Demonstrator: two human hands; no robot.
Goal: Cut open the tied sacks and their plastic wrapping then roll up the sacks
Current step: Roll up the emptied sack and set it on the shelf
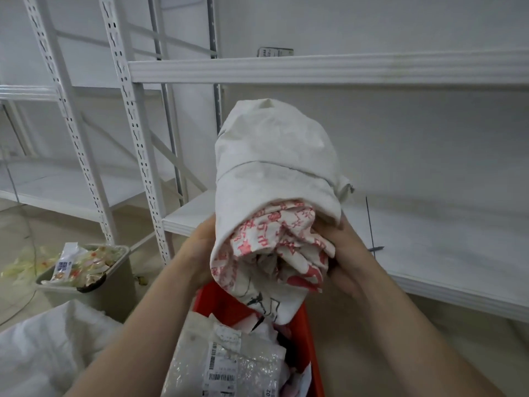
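Grey bin (pixel 94 305) on tan floor (pixel 71 224)

White metal shelving (pixel 315 71) (slotted uprights), white wall (pixel 372 21), beige floor (pixel 20 224), even light.

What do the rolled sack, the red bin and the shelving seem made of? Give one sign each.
Rolled sack: probably woven fabric, matt off-white, soft creases. Red bin: likely plastic, smooth, slightly glossy wall. Shelving: apparently painted metal, slotted uprights.
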